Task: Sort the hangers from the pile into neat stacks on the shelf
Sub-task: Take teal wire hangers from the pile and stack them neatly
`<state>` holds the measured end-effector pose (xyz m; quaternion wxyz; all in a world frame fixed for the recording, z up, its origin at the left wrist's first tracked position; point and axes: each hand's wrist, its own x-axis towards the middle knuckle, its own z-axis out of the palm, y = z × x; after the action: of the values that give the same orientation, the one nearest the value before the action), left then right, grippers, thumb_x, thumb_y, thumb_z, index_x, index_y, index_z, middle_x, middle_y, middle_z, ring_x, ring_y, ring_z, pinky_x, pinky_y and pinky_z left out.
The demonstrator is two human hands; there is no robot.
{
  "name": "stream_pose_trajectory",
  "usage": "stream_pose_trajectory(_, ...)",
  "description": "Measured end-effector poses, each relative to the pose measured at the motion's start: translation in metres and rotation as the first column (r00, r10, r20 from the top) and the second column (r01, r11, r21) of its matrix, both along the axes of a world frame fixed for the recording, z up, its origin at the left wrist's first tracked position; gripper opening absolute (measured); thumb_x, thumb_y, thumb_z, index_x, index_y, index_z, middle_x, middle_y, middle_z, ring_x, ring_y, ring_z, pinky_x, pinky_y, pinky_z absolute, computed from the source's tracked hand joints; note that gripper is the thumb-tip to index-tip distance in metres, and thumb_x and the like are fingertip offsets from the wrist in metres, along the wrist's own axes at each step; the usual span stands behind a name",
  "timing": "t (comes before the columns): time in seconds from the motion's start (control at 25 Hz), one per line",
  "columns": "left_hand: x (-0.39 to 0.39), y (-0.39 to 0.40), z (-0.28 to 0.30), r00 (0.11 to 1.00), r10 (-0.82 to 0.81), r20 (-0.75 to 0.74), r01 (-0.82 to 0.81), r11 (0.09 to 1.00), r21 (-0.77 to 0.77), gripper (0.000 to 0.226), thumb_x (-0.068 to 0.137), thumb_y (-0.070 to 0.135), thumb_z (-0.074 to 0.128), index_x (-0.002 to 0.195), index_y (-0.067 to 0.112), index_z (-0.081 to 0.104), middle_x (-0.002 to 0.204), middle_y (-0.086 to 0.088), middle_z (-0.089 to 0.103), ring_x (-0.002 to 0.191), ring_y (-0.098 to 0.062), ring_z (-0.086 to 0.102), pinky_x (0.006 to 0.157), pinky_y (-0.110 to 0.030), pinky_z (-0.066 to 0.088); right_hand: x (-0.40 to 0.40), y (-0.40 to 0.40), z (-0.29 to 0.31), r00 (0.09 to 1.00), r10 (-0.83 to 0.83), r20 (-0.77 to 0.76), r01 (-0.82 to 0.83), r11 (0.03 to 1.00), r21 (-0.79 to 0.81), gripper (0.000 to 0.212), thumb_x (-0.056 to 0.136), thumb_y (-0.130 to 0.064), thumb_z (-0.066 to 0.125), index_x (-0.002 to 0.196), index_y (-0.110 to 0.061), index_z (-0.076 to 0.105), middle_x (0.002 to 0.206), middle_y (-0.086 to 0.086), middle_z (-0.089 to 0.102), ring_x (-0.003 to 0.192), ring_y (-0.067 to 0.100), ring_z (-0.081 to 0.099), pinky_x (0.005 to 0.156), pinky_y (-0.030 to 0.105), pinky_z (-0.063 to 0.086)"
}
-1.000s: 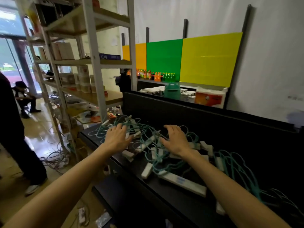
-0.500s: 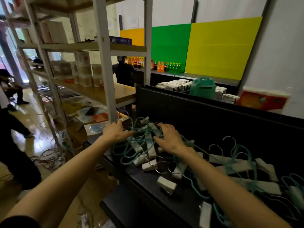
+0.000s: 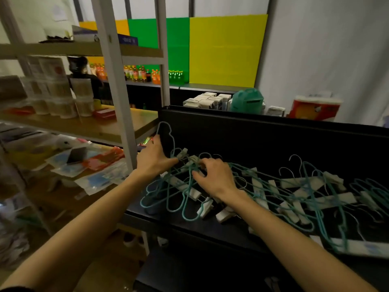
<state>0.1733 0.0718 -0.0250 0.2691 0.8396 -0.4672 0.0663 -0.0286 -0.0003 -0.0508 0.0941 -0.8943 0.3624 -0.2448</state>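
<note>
Both hands are gathering the teal hangers (image 3: 185,186) leftward on the black shelf (image 3: 242,234), left hand (image 3: 154,160) pinching several wires, right hand (image 3: 214,178) pressing open-fingered, and tangled hooks are threatening to drag neighbours off.

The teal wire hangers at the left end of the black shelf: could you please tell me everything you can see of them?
The teal wire hangers are thin coated-wire loops with wavy shoulders, some carrying pale clips. They lie tangled and overlapping on the black shelf, a few lobes reaching its front edge. One hanger stands up, its top above the left hand, which grips the bunch; the right hand presses on it beside it.
</note>
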Motion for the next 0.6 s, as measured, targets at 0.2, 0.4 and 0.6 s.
stream_pose_trajectory(0.2,0.018,0.009,-0.003,0.994,-0.020,-0.108,0.011,0.996,-0.084,0.100,0.068,0.059,0.079,0.145,0.014,0.034,0.133,-0.015,0.055,0.113,-0.039,0.061,0.089,-0.051,0.054,0.016,0.016,-0.004,0.994,-0.099,-0.049,0.094,0.992,-0.088,0.065,0.086,-0.071,0.045,0.122,-0.020,0.063,0.121,-0.001,0.063,0.120,0.022,0.052,0.104,0.044,0.042)
stream_pose_trajectory(0.4,0.025,0.009,-0.017,0.960,-0.037,-0.276,0.007,0.994,-0.107,0.106,0.063,0.062,0.076,0.148,0.018,0.029,0.144,-0.010,0.051,0.125,-0.037,0.056,0.099,-0.057,0.049,0.037,0.041,-0.007,0.959,-0.247,-0.141,0.187,0.921,-0.341,0.070,0.076,-0.078,0.047,0.101,-0.014,0.063,0.101,0.005,0.061,0.099,0.026,0.056,0.086,0.040,0.044)
stream_pose_trajectory(0.6,0.031,0.008,-0.023,0.960,-0.034,-0.279,0.008,0.995,-0.095,0.109,0.072,0.053,0.080,0.154,0.012,0.022,0.153,-0.013,0.040,0.133,-0.039,0.049,0.104,-0.053,0.046,0.043,0.045,0.007,0.963,-0.191,-0.192,0.191,0.981,-0.020,0.032,0.088,-0.042,0.059,0.075,-0.014,0.065,0.070,0.004,0.066,0.072,0.024,0.065,0.059,0.032,0.040)
